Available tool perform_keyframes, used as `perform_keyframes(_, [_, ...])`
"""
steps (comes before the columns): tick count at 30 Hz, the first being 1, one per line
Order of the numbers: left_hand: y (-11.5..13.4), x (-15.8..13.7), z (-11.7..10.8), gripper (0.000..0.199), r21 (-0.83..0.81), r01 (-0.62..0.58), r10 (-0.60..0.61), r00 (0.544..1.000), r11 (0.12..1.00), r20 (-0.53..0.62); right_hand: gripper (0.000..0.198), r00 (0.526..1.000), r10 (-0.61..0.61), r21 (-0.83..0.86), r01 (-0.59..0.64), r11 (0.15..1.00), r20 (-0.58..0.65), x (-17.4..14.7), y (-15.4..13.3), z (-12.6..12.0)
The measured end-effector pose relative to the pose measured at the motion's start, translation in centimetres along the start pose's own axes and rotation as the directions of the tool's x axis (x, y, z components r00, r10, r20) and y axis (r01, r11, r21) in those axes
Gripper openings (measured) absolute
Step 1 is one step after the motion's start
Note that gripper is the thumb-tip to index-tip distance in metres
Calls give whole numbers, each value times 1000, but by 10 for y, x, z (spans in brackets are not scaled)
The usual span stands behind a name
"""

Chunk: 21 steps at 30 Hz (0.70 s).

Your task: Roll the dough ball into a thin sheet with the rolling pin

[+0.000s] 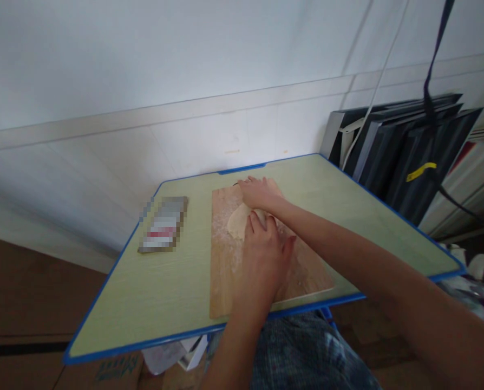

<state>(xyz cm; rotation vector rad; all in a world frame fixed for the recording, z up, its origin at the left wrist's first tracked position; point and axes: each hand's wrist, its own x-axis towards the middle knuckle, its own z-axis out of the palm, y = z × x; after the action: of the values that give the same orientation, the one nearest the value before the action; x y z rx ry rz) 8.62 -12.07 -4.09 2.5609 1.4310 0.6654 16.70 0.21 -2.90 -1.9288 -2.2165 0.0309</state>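
Observation:
On the floured wooden board [226,281] lies a pale, flattened piece of dough [237,222], partly covered by both hands. My left hand [265,252] comes from the near side, its fingers bent down over the dough's near right edge and its thumb out to the right. Reaching across from the right, my right hand [258,192] lies over the far part of the dough, with its fingers stretched toward the board's far edge. A small dark line shows by its fingertips; I cannot make out what it is. Loose flour covers the board around the dough.
The board rests on a light green table [177,292] with a blue rim. A blurred-out flat package [164,225] lies to the left. Dark panels [404,146] lean at the right, near a hanging black strap [429,81]. A white wall stands behind the table.

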Motion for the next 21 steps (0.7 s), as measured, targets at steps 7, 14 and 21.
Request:
perform_keyframes(7, [29,-3,11,54,186,-7,1,999,983,35,55,999,23,8,-23,1000,27,-13,29,-1])
perform_keyframes(14, [17,-4,4,50,99,-27,21,998,995,62,55,1000,8,3,-8,1000,19,-10,27,3])
perform_keyframes(21, [-4,-3,-3,44,-46,16,-17,1000,999,-16,43,1000,-16,-8,16,1000,-6,7,0,5])
